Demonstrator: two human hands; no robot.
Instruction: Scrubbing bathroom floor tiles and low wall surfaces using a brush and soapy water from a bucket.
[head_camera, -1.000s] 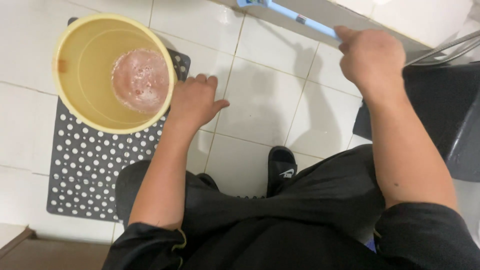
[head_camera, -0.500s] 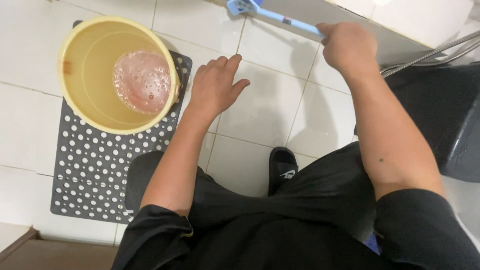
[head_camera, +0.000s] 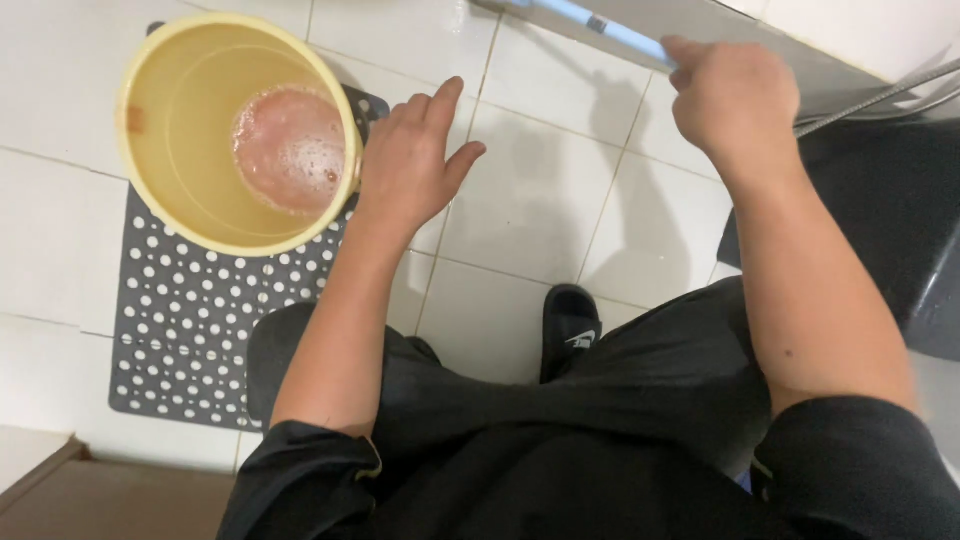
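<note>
A yellow bucket (head_camera: 180, 150) stands on a grey perforated mat (head_camera: 190, 330) at the upper left, with pinkish foamy water (head_camera: 290, 145) in its bottom. My left hand (head_camera: 410, 160) hovers just right of the bucket's rim, fingers spread, holding nothing. My right hand (head_camera: 735, 100) at the upper right is closed around a long light-blue handle (head_camera: 600, 25) that runs up and left out of the frame. Whatever is on the end of the handle is hidden.
The floor is white tile (head_camera: 540, 200). My legs in black trousers fill the bottom, with a black slipper (head_camera: 572, 325) showing between them. A dark grey object (head_camera: 890, 210) with a metal hose (head_camera: 880, 95) sits at the right edge. A brown ledge (head_camera: 60, 490) is at bottom left.
My left hand has lifted from the bucket's rim and spread its fingers. My right hand has kept its hold on the blue handle, whose far end has passed out of view.
</note>
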